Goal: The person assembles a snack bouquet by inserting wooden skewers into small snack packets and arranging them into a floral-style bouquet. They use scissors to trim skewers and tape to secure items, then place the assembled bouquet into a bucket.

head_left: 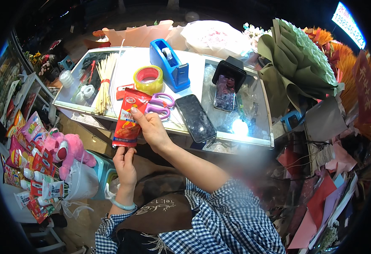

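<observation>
A red snack packet point(128, 116) is held upright over the front edge of the display counter. My right hand point(153, 130) grips its right side, thumb flat on the printed front, fingers hidden behind. My left hand point(125, 166), with a pale green bangle at the wrist, pinches the packet's bottom edge. Just right of the packet are purple-handled scissors point(162, 103), their blades hidden behind it. Behind it sits a roll of yellow tape point(148, 79). A dark phone point(196, 118) lies face up to the right of my right hand.
A blue tape dispenser point(168, 65) and bundled wooden sticks point(105, 82) rest on the counter point(242, 142). Another phone point(224, 93) leans on a black stand. Wrapped bouquets point(295, 63) line the back and right. At left are a pink plush toy point(69, 150) and several snack packs point(41, 161).
</observation>
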Tool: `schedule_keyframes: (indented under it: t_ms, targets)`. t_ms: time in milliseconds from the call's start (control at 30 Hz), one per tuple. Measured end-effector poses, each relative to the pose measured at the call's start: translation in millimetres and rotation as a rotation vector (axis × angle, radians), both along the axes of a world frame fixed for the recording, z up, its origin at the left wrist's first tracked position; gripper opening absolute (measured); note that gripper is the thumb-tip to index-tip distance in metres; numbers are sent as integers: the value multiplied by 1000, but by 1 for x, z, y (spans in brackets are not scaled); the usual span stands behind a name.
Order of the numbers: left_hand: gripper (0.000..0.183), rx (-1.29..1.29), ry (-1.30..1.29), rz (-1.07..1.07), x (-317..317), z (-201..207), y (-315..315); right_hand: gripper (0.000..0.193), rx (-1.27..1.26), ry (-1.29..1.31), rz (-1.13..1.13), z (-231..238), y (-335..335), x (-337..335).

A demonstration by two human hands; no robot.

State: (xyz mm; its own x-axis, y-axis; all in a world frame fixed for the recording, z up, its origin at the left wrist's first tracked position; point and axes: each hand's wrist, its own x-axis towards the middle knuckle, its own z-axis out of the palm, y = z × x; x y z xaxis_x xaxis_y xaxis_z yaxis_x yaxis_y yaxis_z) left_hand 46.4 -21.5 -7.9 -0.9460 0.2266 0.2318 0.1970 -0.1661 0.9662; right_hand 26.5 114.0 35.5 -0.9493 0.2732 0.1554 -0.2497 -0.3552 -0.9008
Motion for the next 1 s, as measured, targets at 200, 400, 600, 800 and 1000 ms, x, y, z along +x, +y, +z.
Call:
schedule_keyframes:
  t_ms: [200, 400, 600, 800, 1000]
  targets:
    - [35, 111, -181, 58, 1, 0, -5, 31, -127, 0, 98, 17, 2, 9]
    - [43, 92, -81, 49, -1, 0, -4, 27, -182, 55, 89, 26, 9, 6]
    - [49, 93, -188, 45, 3, 8, -5, 30, -151, 23, 101, 25, 7, 4]
    - [50, 126, -166, 53, -2, 7, -5, 28, -108, 31, 179, 31, 20, 6]
    - [54, 152, -181, 108, 1, 8, -2, 30, -107, 0, 152, 32, 23, 3]
